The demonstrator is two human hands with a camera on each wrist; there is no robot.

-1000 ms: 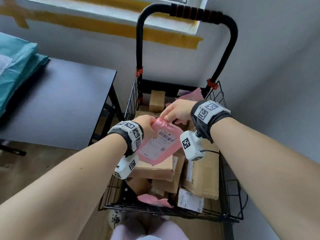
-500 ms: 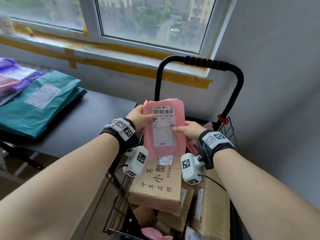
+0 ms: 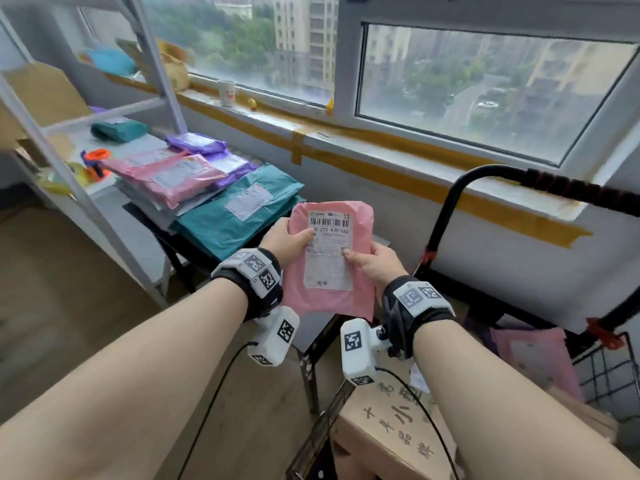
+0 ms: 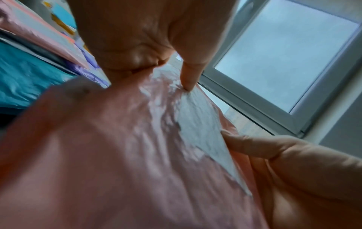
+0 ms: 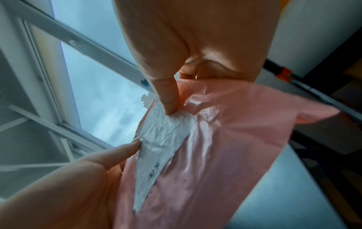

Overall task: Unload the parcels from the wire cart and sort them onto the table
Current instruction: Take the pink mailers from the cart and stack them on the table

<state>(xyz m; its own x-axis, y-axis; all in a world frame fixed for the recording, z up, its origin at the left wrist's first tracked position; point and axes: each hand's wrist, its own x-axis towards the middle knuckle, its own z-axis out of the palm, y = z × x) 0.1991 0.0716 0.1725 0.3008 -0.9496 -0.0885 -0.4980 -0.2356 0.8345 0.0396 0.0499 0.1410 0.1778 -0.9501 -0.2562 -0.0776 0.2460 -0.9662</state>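
I hold a pink plastic mailer upright at chest height, its white shipping label facing me. My left hand grips its left edge, thumb on the label; the left wrist view shows that thumb pressing the pink mailer. My right hand pinches the right edge, thumb on the label, as seen on the pink mailer in the right wrist view. The wire cart stands at lower right with a cardboard box and another pink parcel inside. The dark table lies behind the mailer.
On the table lie sorted stacks: teal mailers, pink mailers and purple mailers. A white metal shelf frame stands left. The cart's black handle arches at right. A window sill with a cup runs behind.
Both hands lifted the pink mailer out of the cart and raised it upright. My view swung up and left, bringing the table's stacks and the shelf into sight.
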